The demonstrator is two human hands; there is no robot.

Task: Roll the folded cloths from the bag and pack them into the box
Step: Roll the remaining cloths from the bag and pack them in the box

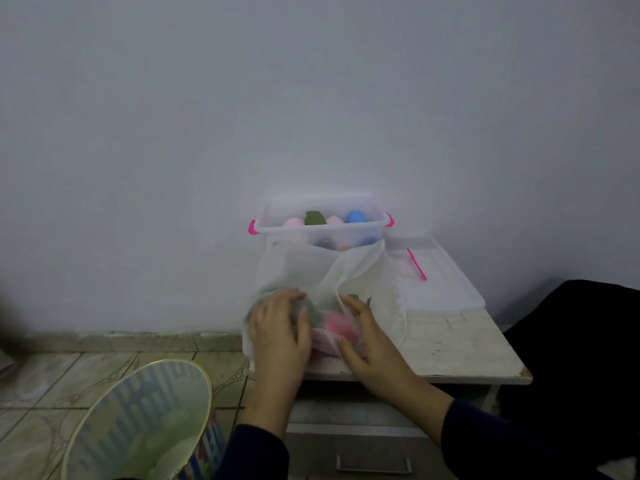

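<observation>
Bag, translucent white, lies on tabletop before clear box of rolled cloths; left hand rests flat on it, right hand fingers reach into its mouth, grasp indeterminate.

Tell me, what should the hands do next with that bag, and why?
Probably lift the pink cloth out of the white bag. Both the left hand and the right hand are already at the bag's opening, with the pink cloth showing between them. The clear box behind already holds rolled cloths, so this one likely gets rolled next.
</observation>
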